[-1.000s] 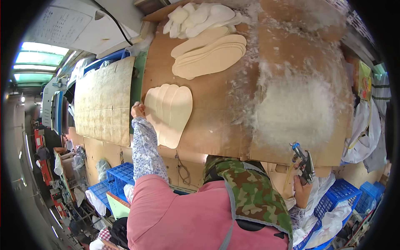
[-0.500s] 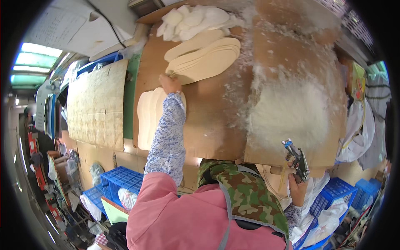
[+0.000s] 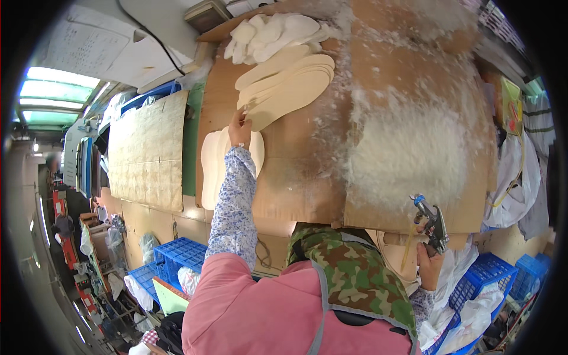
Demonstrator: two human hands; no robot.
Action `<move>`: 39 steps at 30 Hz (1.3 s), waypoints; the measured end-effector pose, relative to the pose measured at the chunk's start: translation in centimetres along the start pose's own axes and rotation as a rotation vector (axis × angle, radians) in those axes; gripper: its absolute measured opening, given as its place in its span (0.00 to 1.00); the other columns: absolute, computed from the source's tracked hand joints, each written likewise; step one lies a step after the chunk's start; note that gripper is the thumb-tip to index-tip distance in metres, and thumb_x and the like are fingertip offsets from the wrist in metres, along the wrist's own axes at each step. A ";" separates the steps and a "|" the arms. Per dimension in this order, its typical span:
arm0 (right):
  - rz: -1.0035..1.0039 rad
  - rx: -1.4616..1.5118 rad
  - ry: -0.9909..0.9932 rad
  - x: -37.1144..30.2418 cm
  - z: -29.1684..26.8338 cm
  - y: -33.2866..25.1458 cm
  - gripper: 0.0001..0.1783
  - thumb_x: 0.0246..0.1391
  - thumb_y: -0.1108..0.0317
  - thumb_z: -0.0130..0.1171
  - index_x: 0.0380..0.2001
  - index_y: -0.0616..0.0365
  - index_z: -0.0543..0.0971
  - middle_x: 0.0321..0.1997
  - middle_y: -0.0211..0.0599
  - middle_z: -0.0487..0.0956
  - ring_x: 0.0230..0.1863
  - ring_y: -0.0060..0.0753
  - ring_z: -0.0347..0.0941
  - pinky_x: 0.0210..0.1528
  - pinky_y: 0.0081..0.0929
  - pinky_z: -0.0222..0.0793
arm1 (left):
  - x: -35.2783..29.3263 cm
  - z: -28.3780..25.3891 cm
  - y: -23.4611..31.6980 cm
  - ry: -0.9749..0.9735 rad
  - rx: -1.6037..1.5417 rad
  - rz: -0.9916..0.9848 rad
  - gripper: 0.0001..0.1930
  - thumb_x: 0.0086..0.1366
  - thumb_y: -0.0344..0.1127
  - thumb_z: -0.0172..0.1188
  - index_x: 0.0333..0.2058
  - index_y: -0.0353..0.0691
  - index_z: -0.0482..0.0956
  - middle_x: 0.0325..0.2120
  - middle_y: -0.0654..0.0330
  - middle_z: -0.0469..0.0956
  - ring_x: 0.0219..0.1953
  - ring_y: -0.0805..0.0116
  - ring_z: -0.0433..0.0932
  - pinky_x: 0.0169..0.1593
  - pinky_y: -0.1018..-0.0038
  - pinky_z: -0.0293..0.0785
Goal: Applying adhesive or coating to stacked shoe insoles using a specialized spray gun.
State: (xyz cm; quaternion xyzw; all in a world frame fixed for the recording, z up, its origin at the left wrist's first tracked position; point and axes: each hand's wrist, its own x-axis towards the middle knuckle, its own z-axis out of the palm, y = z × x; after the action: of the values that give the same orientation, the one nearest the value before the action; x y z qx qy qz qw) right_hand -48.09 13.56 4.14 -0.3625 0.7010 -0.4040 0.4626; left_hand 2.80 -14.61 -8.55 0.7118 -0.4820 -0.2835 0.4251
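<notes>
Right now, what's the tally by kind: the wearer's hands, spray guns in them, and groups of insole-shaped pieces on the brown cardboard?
Hands: 2 (left hand, right hand)
Spray gun: 1
Insole groups: 3 (white pile, cream stack, cream fan)
Total: 6, overlapping single pieces not counted

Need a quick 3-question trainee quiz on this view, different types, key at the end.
1. Which hand holds the spray gun?
2. True or false: the left sleeve is floral.
3. The left hand pinches the near end of: a) a crate; b) a bag; c) an insole.

Key: 1. the right hand; 2. true; 3. c.
</notes>
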 end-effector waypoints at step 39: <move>0.289 -1.135 -0.227 6.3 11.2 -11.9 0.30 0.55 0.46 0.50 0.33 0.69 0.79 0.28 0.50 0.79 0.31 0.43 0.74 0.37 0.36 0.68 | 8.7 -23.6 -14.7 0.801 0.305 -0.023 0.13 0.50 0.29 0.51 0.36 0.40 0.76 0.36 0.54 0.73 0.38 0.58 0.73 0.44 0.65 0.68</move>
State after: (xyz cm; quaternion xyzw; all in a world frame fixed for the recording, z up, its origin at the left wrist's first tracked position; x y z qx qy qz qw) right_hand -37.92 0.52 9.93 -0.4949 0.7957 0.1423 0.3188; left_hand 31.83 -12.25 -10.12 0.8256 -0.3074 0.0848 0.4656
